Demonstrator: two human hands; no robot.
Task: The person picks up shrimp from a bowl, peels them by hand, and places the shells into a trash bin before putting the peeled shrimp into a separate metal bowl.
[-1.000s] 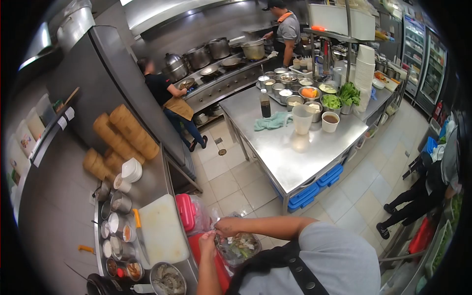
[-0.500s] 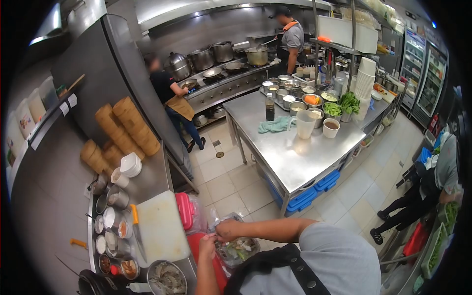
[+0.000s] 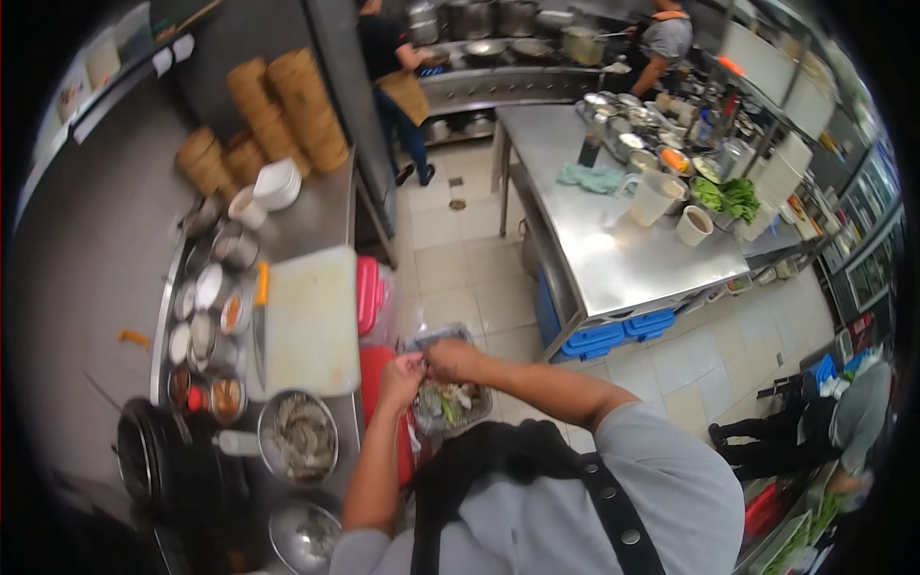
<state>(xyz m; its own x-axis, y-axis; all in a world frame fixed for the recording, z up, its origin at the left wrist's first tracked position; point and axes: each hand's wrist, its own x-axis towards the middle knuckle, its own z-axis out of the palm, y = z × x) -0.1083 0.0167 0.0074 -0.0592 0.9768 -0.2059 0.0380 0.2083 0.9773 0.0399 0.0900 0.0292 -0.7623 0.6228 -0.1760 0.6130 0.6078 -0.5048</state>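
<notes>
My left hand (image 3: 401, 379) and my right hand (image 3: 450, 360) meet, fingers closed together, above the near edge of a lined bin (image 3: 479, 407) that holds food scraps. Whatever sits between my fingertips is too small to make out. Left of my hands lies a white cutting board (image 3: 311, 321), with an orange-handled knife (image 3: 261, 297) along its left edge. A metal bowl of raw shrimp (image 3: 299, 436) stands below the board, and another metal bowl (image 3: 305, 537) with a few pale pieces is nearer me.
Bamboo steamers (image 3: 287, 115) and white bowls (image 3: 278, 184) stand at the back left. A steel table (image 3: 623, 268) with containers is ahead right. One person (image 3: 398, 86) and another (image 3: 661, 43) are near the stove; a third (image 3: 834, 422) is at right.
The view has tilted down and shifted, so the second metal bowl now shows more fully. My hands stay together by the bin, fingers still closed.
</notes>
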